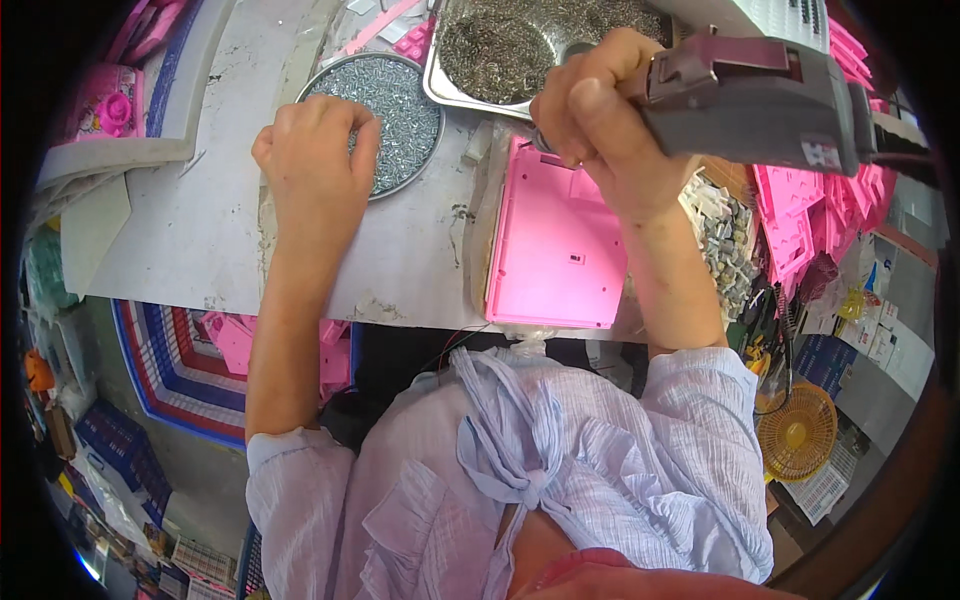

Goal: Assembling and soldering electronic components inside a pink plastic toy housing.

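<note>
At the left, my left hand (312, 165) reaches over the rim of a round metal dish (438, 152) filled with small silver screws (405, 120). Its fingers are curled down; their tips, and anything between them, are hidden. My right hand (618, 125) is closed around a grey electric screwdriver (750, 105), lifted above the table and lying roughly sideways, its cable leaving at the right. Below it, near the table's front edge, lies a flat pink plastic panel (555, 245) with a small slot in it. The right hand and tool cover the panel's far right corner.
Behind the panel stands a metal tray (436, 82) of small dark metal springs or coils. Small white and grey parts (725, 245) and pink plastic pieces (800, 215) crowd the right side. A blue, red and white basket (165, 365) with pink parts sits below the table's left edge.
</note>
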### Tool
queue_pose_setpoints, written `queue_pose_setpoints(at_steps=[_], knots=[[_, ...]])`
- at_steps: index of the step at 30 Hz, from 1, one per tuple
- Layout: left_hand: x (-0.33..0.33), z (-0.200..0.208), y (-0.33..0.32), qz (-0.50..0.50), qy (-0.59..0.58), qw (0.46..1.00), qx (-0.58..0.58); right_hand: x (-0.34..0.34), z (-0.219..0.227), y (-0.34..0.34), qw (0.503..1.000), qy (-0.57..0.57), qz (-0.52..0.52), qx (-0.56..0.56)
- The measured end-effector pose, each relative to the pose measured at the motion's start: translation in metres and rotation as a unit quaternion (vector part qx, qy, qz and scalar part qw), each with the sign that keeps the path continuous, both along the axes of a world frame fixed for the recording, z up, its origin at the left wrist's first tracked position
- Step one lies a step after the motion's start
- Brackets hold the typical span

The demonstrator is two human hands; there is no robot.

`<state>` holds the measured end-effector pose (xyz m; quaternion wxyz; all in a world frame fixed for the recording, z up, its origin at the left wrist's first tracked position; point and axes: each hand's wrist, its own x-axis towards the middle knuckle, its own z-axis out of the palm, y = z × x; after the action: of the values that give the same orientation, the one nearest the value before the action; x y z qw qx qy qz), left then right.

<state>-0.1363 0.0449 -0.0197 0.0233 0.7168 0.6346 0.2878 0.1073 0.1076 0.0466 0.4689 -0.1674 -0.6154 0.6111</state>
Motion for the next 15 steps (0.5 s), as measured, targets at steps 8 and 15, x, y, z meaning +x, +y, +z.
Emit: queue_pose_setpoints(at_steps=[8, 15], knots=[[-0.002, 0.004, 0.008, -0.026, 0.012, 0.999, 0.021, 0.009, 0.029, -0.010, 0.999, 0.006, 0.034, 0.007], [0.007, 0.013, -0.012, -0.116, -0.040, 0.991, 0.062, 0.003, 0.004, -0.027, 1.000, -0.016, -0.002, -0.002]])
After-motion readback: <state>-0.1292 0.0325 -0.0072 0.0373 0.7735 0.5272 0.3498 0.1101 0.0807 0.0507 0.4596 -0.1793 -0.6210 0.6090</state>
